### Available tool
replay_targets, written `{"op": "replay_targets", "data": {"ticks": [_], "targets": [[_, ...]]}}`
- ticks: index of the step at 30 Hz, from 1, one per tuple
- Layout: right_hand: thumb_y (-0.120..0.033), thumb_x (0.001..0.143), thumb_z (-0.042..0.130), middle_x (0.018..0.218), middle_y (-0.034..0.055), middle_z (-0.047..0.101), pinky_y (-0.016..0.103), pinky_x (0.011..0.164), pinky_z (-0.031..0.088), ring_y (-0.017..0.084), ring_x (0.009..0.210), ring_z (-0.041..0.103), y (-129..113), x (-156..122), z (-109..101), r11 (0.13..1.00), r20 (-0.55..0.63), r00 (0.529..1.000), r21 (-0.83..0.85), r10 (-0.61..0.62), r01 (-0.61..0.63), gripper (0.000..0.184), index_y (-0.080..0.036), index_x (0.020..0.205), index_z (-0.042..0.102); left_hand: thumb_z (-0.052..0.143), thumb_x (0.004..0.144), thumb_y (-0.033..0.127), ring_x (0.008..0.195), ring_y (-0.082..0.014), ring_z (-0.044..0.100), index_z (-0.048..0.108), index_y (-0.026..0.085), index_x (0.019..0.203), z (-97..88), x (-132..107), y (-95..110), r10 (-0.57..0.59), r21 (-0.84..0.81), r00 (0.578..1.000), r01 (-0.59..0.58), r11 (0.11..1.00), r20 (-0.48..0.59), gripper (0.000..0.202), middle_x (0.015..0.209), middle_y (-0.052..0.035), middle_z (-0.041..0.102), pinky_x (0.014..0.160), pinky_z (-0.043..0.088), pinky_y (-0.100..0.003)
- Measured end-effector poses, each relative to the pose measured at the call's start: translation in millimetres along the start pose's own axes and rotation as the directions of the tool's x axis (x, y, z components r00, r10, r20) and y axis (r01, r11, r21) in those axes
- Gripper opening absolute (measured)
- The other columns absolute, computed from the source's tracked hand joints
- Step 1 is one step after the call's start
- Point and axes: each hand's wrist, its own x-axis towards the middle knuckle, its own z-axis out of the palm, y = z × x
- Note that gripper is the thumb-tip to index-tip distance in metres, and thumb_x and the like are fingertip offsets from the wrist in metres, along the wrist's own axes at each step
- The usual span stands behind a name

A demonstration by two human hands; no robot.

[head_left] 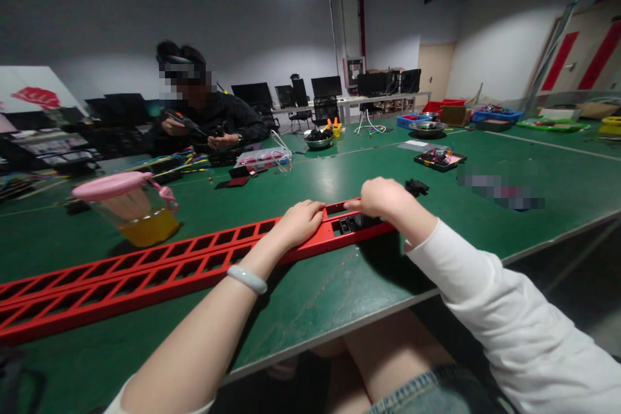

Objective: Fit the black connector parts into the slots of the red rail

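You have both hands on the long red frame (328, 231), which lies across the tabletop (310, 291) in front of you, running off the left edge of view. Your left hand (301, 223) rests palm-down on its upper face, just left of the end openings; whether that grip clasps an edge you cannot tell, since the underside of the fingers is hidden. Your right hand (383, 197) is bent over the right end, fingers curled, with a fingertip at the far rail. Its grip may be pinching something small, but the hand covers the spot, so you cannot tell.

As for progress, a black part (346, 226) already sits in the near-side opening between your hands, and more dark material runs on beneath the right hand. Whether any of it is fastened does not show. The opening behind it, along the far rail, shows no such part in its visible stretch. Judging by your two hands gathered there, the work at this end looks unfinished. The slanted openings to the left show only dark insides, with no matching part to be made out.

Just beyond your right hand, a black cluster of pieces (416, 187) lies loose, apart from the frame; its use is unclear.
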Motion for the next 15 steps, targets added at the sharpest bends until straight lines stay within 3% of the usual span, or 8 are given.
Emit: {"op": "replay_targets", "data": {"ticks": [2, 4, 6, 11, 15], "targets": [[-0.056, 0.068, 0.054, 0.103, 0.0182, 0.061, 0.043, 0.077, 0.045, 0.032, 0.095, 0.056, -21, -13, 11, 0.999, 0.130, 0.991, -0.020, 0.040, -0.038, 0.050, -0.014, 0.095, 0.065, 0.028, 0.085, 0.033, 0.098, -0.0192, 0.052, 0.055, 0.018, 0.110, 2.1, 1, -2, 0.015, 0.006, 1.000, -0.015, 1.000, -0.006, 0.040, 0.104, -0.0069, 0.058, 0.088, 0.038, -0.030], [-0.049, 0.074, 0.049, 0.109, 0.0169, 0.058, 0.048, 0.076, 0.043, 0.032, 0.097, 0.055, -32, -14, 23, 0.994, 0.181, 0.978, -0.020, 0.106, -0.104, 0.043, -0.016, 0.099, 0.063, 0.028, 0.084, 0.033, 0.098, -0.0192, 0.052, 0.055, 0.018, 0.110, 3.6, 2, -3, 0.024, 0.007, 1.000, -0.024, 1.000, -0.009, 0.040, 0.104, -0.0072, 0.058, 0.088, 0.038, -0.030], [-0.047, 0.077, 0.045, 0.113, 0.0164, 0.056, 0.050, 0.077, 0.043, 0.033, 0.098, 0.054, -33, -7, 29, 0.993, 0.219, 0.969, -0.007, 0.113, -0.114, 0.043, -0.017, 0.101, 0.062, 0.028, 0.084, 0.032, 0.098, -0.0193, 0.052, 0.055, 0.018, 0.110, 4.2, 3, -3, 0.020, 0.011, 1.000, -0.020, 1.000, -0.007, 0.040, 0.104, -0.0073, 0.058, 0.088, 0.038, -0.030], [-0.061, 0.071, 0.042, 0.108, 0.0151, 0.059, 0.044, 0.081, 0.043, 0.031, 0.099, 0.054, -26, 10, 30, 0.999, 0.280, 0.960, 0.043, 0.008, -0.021, 0.054, -0.017, 0.096, 0.064, 0.029, 0.084, 0.032, 0.098, -0.0193, 0.052, 0.055, 0.019, 0.110, 3.7, 3, -2, 0.000, 0.017, 1.000, 0.000, 1.000, 0.000, 0.039, 0.104, -0.0068, 0.058, 0.088, 0.038, -0.030], [-0.061, 0.063, 0.052, 0.102, 0.0128, 0.062, 0.044, 0.076, 0.045, 0.031, 0.093, 0.057, -32, 10, 31, 0.995, 0.281, 0.955, -0.036, 0.095, -0.088, 0.050, -0.022, 0.091, 0.065, 0.029, 0.084, 0.031, 0.099, -0.0195, 0.052, 0.055, 0.019, 0.110, 4.6, 3, -3, 0.002, 0.017, 1.000, -0.002, 1.000, -0.006, 0.039, 0.105, -0.0068, 0.058, 0.088, 0.038, -0.030]]}}
